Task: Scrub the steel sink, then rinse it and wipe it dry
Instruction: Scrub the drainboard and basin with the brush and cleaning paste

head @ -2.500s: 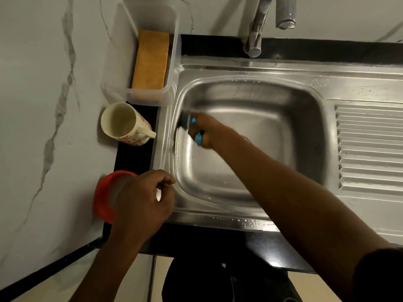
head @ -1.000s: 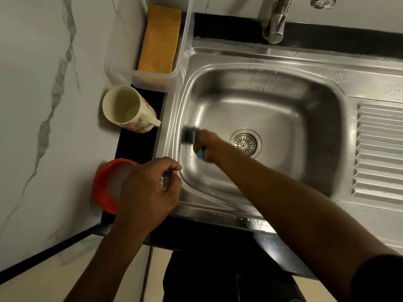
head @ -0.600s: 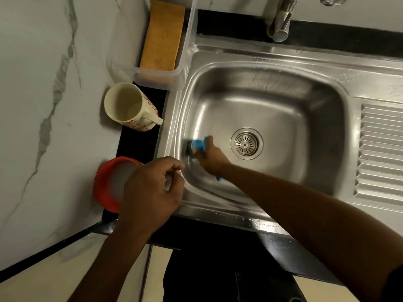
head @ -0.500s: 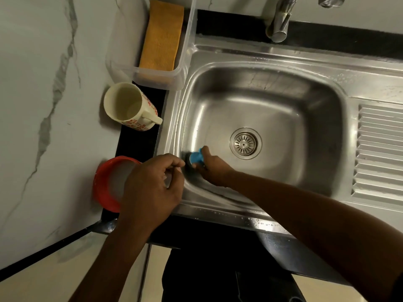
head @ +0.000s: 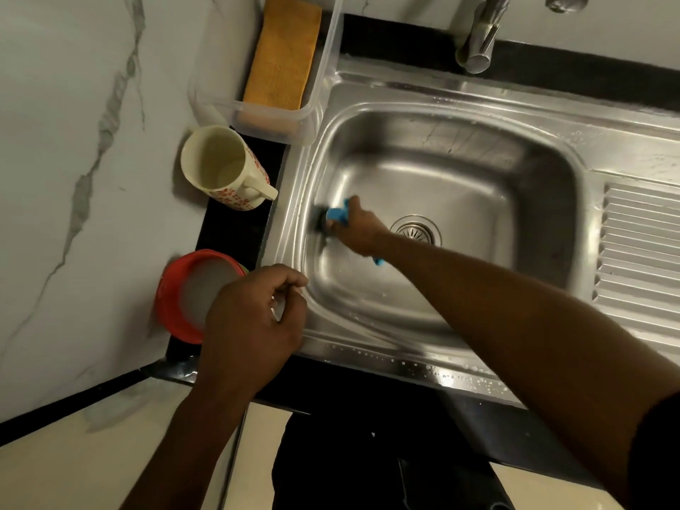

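Right hand (head: pixel 358 230): grips brush (head: pixel 336 214), head against sink (head: pixel 460 171) left wall.
Brush axis: wall to front-right.
Left hand (head: pixel 254 318): curled at front-left rim; contents unclear.

sink (head: pixel 404 93) 1 | brush (head: pixel 338 214) 1 | mug (head: pixel 220 167) 1 | tub (head: pixel 257 121) 1 | cloth (head: pixel 283 53) 1 | bowl (head: pixel 169 300) 1 | taps (head: pixel 478 42) maybe 2 | hands (head: pixel 254 318) (head: pixel 358 230) 2
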The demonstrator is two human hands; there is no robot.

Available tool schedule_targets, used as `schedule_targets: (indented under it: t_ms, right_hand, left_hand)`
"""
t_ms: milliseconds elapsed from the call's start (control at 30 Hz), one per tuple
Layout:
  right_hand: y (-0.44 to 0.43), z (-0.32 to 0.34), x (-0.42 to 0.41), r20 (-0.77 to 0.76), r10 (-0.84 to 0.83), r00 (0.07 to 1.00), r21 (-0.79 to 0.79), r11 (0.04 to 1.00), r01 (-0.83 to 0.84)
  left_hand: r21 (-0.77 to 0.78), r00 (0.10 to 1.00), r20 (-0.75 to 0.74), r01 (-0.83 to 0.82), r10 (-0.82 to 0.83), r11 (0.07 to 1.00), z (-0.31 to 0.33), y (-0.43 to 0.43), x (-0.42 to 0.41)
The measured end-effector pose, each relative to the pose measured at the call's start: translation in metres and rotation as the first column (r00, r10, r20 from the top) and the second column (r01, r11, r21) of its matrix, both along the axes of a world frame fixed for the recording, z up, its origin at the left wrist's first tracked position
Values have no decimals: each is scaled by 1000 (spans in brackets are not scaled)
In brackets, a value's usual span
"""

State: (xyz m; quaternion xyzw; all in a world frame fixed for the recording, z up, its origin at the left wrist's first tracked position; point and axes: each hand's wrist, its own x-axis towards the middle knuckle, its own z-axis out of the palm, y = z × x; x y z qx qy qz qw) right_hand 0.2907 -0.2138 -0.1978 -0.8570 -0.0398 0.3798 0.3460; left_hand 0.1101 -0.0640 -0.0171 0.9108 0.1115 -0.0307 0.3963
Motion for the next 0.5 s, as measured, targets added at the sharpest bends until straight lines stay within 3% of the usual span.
schedule_targets:
  t_ms: [133, 300, 500]
  right_hand:
    - [-8, -9, -50, -131, 192, 973, 23, 981, -191]
    - [-22, 11, -64, -490, 82, 868, 166, 986, 1]
    - [-43, 57, -51, -636, 202, 745, 419, 901, 112]
  left_hand:
    - [15, 1000, 18, 16, -16, 1000, 1, -4, 0]
    - [18, 1000, 20, 18, -18, 1000, 5, -6, -3]
    - [30, 999, 29, -21, 20, 999, 5, -3, -8]
